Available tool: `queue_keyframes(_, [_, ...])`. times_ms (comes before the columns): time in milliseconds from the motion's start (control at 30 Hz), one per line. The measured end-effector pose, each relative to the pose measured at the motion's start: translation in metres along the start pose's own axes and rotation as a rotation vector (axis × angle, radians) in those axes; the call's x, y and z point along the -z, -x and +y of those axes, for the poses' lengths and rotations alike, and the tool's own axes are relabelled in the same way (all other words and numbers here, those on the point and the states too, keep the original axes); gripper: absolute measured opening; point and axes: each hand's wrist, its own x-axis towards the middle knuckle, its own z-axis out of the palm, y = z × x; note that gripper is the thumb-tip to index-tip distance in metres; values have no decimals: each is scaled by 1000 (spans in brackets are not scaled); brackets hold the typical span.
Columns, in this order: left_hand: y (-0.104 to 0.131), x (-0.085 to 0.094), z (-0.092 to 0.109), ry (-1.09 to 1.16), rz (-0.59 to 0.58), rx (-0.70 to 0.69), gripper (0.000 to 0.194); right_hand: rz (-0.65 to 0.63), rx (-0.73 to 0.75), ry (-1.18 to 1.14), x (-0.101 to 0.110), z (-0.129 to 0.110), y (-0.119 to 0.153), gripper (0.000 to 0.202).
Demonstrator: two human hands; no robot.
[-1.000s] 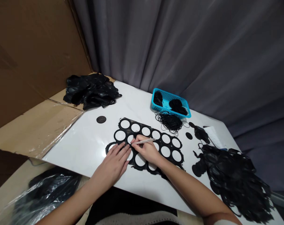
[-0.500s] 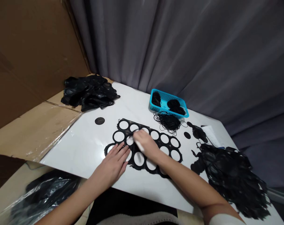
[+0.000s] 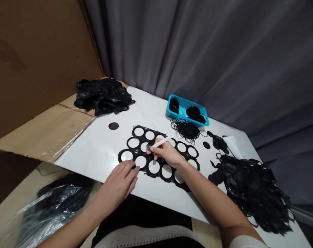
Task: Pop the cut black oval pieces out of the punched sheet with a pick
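Note:
A black rubber sheet (image 3: 145, 156) with rows of round holes lies flat on the white table, the tabletop showing through the holes. My left hand (image 3: 123, 177) rests at its near-left edge, fingers stretched out and touching the sheet. In my right hand (image 3: 166, 152) is a slim white pen-like tool (image 3: 163, 140), gripped over the middle of the sheet with its back end pointing up and right. The tool's tip is hidden by my fingers, where a thin dark loop shows, perhaps a rubber ring.
Behind the sheet, a tangle of thin black rings (image 3: 186, 130) lies against a blue basket (image 3: 206, 122) holding more black rings. Black rubber scraps (image 3: 251, 193) are heaped at right; stacked black sheets (image 3: 103, 96) lie back left. Loose black discs (image 3: 113, 126) lie about. A cardboard box (image 3: 43, 51) stands left.
My right hand has turned, so the white tool now shows clearly, and a thin loop appears at my fingers. My left hand has slid slightly toward the sheet's near edge. The view has shifted a little.

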Motion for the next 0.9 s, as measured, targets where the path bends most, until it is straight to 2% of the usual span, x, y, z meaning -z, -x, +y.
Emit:
queue_keyframes(133, [15, -5, 8, -55, 21, -25, 33, -28, 53, 137, -26, 9, 24, 26])
queue_keyframes(267, [21, -12, 10, -70, 48, -4, 35, 4, 136, 352, -38, 15, 37, 22])
queue_keyframes(433, [23, -15, 11, -70, 72, -6, 35, 2, 166, 459, -42, 16, 40, 21])
queue_keyframes(633, [23, -16, 12, -66, 94, -16, 35, 134, 219, 390, -44, 17, 39, 20])
queue_keyframes(900, [20, -13, 15, -106, 103, -7, 35, 18, 274, 469, -46, 20, 42, 22])
